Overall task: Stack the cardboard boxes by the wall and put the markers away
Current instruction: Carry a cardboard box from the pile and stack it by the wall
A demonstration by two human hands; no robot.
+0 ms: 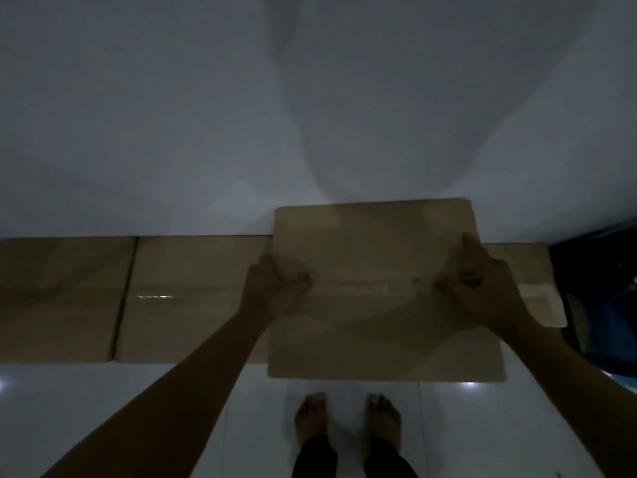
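The cardboard box (382, 291) is held up in the air in front of the white wall (206, 115), its broad taped top facing up. The left hand (275, 291) grips its left edge, thumb curled over onto the top face, the other fingers hidden under the side. The right hand (482, 288) grips the right edge the same way, thumb laid on top pointing toward the wall, fingers wrapped out of sight. Just below and beyond the fingers a row of boxes sits on the floor against the wall: a taped box (193, 298) just left of the left hand, another box (62, 298) touching it further left, and a third box (537, 284) showing past the right hand. Bare feet (348, 419) stand on the glossy white tile floor (138, 408) near the held box's near edge. Something dark and blue (606, 305) lies at far right, too dim to name.
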